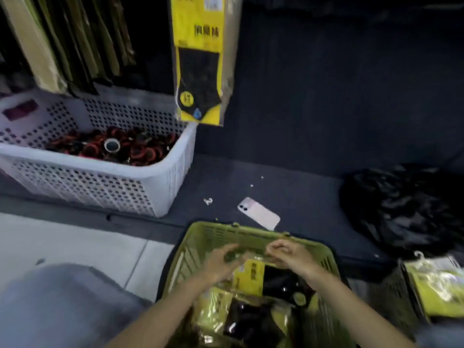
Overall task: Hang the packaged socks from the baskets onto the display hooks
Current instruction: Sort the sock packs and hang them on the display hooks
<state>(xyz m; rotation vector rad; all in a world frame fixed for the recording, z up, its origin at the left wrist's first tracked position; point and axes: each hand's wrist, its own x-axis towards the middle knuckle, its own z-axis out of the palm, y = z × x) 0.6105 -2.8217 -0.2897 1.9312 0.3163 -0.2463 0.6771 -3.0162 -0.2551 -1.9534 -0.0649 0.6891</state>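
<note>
Over the green basket (200,237) at the bottom of my view, I see both hands meeting at the top edge of one sock pack (251,275). The pack is a clear sleeve with a yellow card and a black sock showing through it. It lies on the heap of similar packs filling the basket. The left hand (223,264) has its fingers curled in and pinches the pack's top. The right hand (288,254) has bunched fingertips and pinches the same edge, though motion blur smears the exact grip.

Above, a hanging pack (200,59) of the same kind shows a yellow card and a black ankle sock. It carries dark characters and a round yellow sticker, but the print is too blurred for me to read, and the frame cuts off its top.

More packs hang edge-on at the upper left (62,41), with their faces hidden. A white basket (100,187) holds red-and-black rolls I cannot identify. On the dark shelf (301,192) lie a pale phone (258,213), back up, and a crumpled black bag (406,209). At the right edge a dark basket (391,297), partly cut off, holds more yellow packs.
</note>
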